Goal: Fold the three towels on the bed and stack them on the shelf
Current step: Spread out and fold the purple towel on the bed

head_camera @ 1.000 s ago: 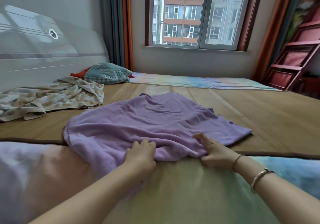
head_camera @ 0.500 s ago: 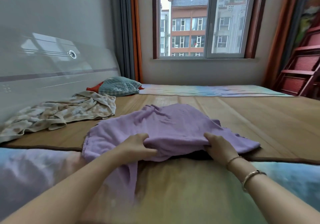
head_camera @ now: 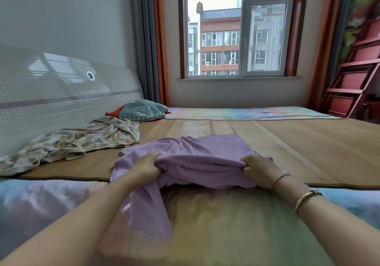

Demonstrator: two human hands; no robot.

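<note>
A purple towel (head_camera: pixel 205 154) lies bunched on the bed's bamboo mat (head_camera: pixel 308 142), near the front edge. My left hand (head_camera: pixel 147 166) grips its near left edge, and my right hand (head_camera: pixel 260 169) grips the near right edge. The gripped edge is lifted off the mat, and one corner hangs down toward me below my left wrist. A crumpled beige patterned towel (head_camera: pixel 82 140) lies at the left by the headboard. A teal checked towel (head_camera: pixel 141 110) sits further back, on top of something red. A red shelf (head_camera: pixel 353 80) stands at the right wall.
The white headboard (head_camera: pixel 51 92) runs along the left. A window (head_camera: pixel 236 35) with grey and orange curtains faces me. A pastel sheet (head_camera: pixel 246 113) borders the mat at the far side and covers the bed in front of me.
Both hands went from pressing on the purple towel's near edge to gripping it and lifting it up and away from me. The towel has bunched up further back on the mat.
</note>
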